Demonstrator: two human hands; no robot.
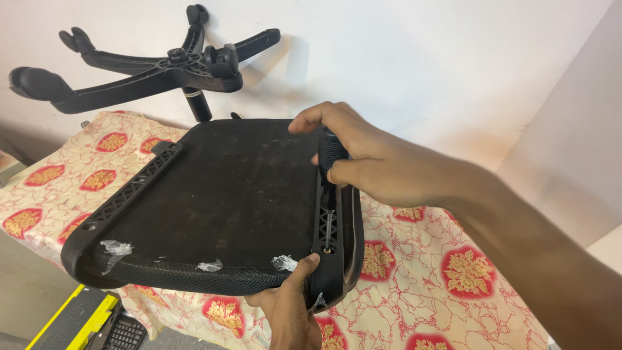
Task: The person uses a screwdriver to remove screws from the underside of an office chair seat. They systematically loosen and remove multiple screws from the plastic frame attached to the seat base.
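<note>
An upturned black chair seat [220, 201] lies tilted over a table, its dusty underside facing me. My right hand [363, 159] grips the black handle of a screwdriver [331, 155], whose shaft runs down into a screw hole in the seat's right ribbed side rail [327, 223]. My left hand [291, 311] holds the seat's near edge from below, thumb on top beside that rail. Scraps of clear plastic wrap [115, 248] cling to the mesh front edge.
A black five-star chair base [162, 68] with its gas-lift column stands upside down behind the seat, against the white wall. The table carries a cream cloth with red and gold floral print [453, 272]. A yellow and black item [84, 321] lies on the floor at lower left.
</note>
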